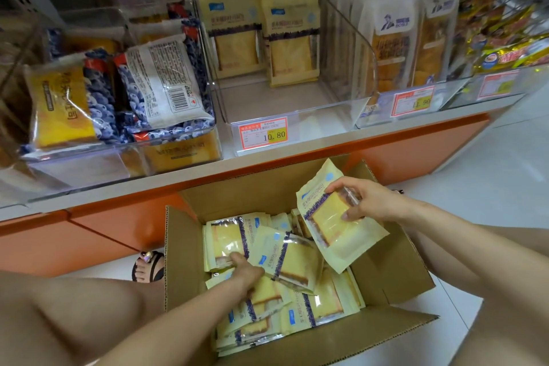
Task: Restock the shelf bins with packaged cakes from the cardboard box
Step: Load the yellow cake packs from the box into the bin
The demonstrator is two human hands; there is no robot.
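a yellow cake packet (338,229) hangs tilted over the open cardboard box (398,264), long axis slanting up-left to down-right, pinched at its right edge in the grip of the right hand (371,202). the matching middle bin (267,104) lies ahead and up-left, nearer that hand. the left hand (246,273) is down among loose packets (297,264) in the box; its grip cannot be told.
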